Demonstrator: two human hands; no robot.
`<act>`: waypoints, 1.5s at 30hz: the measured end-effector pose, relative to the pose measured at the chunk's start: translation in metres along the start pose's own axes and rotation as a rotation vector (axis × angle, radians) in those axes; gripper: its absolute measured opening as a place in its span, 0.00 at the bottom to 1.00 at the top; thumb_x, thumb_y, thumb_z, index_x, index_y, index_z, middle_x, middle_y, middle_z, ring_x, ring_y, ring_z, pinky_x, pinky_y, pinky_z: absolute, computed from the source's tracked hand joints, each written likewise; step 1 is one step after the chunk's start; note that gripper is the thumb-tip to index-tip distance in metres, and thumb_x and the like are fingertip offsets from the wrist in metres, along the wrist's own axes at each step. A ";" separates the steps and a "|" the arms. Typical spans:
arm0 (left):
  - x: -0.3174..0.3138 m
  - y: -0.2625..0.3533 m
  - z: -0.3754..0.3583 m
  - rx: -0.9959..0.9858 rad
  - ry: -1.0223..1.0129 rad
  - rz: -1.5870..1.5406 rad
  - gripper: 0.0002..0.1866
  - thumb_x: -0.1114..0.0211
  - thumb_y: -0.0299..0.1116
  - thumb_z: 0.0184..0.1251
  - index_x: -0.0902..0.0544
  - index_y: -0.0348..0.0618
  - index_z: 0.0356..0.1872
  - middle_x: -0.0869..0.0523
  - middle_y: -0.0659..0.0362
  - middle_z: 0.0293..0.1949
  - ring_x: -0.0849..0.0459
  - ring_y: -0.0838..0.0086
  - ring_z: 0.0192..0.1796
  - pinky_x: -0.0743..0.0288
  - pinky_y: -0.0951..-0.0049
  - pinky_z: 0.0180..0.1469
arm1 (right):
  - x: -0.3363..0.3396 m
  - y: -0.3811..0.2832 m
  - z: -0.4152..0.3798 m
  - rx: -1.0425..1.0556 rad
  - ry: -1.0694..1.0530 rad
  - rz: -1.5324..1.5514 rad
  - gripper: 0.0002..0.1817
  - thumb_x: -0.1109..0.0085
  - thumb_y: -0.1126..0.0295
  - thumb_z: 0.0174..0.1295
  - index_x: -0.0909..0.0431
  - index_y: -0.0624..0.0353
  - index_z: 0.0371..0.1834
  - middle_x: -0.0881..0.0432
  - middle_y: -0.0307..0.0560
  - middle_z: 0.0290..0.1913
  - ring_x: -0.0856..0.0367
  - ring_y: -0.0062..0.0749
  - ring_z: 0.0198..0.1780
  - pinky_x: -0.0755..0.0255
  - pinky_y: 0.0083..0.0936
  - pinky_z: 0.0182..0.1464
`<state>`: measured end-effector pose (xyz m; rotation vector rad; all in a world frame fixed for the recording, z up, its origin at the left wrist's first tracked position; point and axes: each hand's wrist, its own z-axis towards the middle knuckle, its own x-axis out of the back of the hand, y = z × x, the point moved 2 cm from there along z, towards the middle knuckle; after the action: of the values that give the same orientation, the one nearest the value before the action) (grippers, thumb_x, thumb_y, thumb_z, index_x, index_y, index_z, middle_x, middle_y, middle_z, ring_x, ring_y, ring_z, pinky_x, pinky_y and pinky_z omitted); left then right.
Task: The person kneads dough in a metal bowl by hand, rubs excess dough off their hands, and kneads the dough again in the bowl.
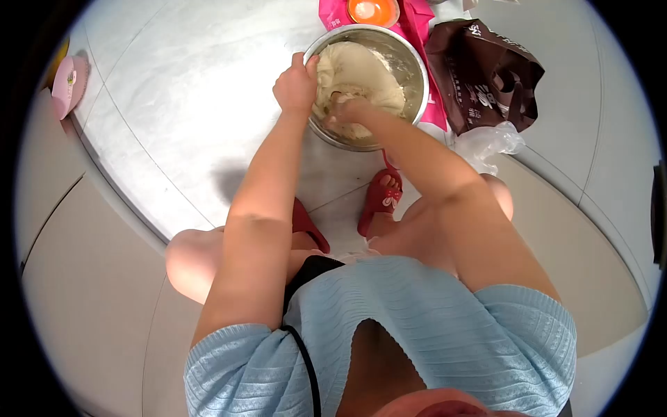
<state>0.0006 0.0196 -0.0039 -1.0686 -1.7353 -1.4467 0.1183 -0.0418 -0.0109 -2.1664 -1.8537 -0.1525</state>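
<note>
A round metal bowl (422,83) stands on the floor in front of my feet. Inside it lies a large mass of pale dough (358,64), smooth on top and rougher near the bottom edge. My left hand (297,85) grips the bowl's left rim, its thumb over the edge. Deep in the bowl, my right hand (346,111) presses into the near part of the dough with its fingers curled. The fingertips are partly sunk in or hidden by the dough.
An orange bowl (373,11) sits on a pink bag (337,12) beyond the metal bowl. To the right are a dark brown bag (479,76) and a crumpled clear plastic bag (490,144). A pink object (68,87) is at far left. Red slippers (381,198) are on my feet.
</note>
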 end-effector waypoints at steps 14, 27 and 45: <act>-0.005 -0.004 -0.013 -0.019 0.004 -0.098 0.21 0.48 0.56 0.70 0.21 0.50 0.44 0.15 0.50 0.24 0.15 0.51 0.30 0.23 0.54 0.31 | 0.076 0.092 0.028 0.031 0.451 1.010 0.31 0.49 0.43 0.64 0.22 0.60 0.55 0.18 0.46 0.49 0.21 0.32 0.47 0.29 0.28 0.53; 0.004 0.006 -0.017 0.025 0.005 0.032 0.19 0.50 0.56 0.71 0.20 0.54 0.41 0.14 0.52 0.23 0.14 0.52 0.28 0.23 0.54 0.28 | -0.014 0.061 -0.066 0.649 0.494 0.201 0.13 0.38 0.57 0.53 0.24 0.53 0.33 0.16 0.44 0.41 0.18 0.42 0.45 0.27 0.34 0.47; -0.004 0.004 -0.015 -0.031 0.046 0.001 0.17 0.46 0.55 0.69 0.21 0.54 0.40 0.16 0.53 0.20 0.15 0.54 0.24 0.25 0.56 0.25 | -0.049 0.004 -0.018 0.088 0.511 -0.225 0.11 0.40 0.65 0.48 0.15 0.42 0.36 0.14 0.41 0.43 0.16 0.34 0.47 0.25 0.31 0.50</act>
<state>0.0054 0.0049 -0.0022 -1.0438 -1.6851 -1.4909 0.1158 -0.0944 -0.0074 -1.6523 -1.7473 -0.5977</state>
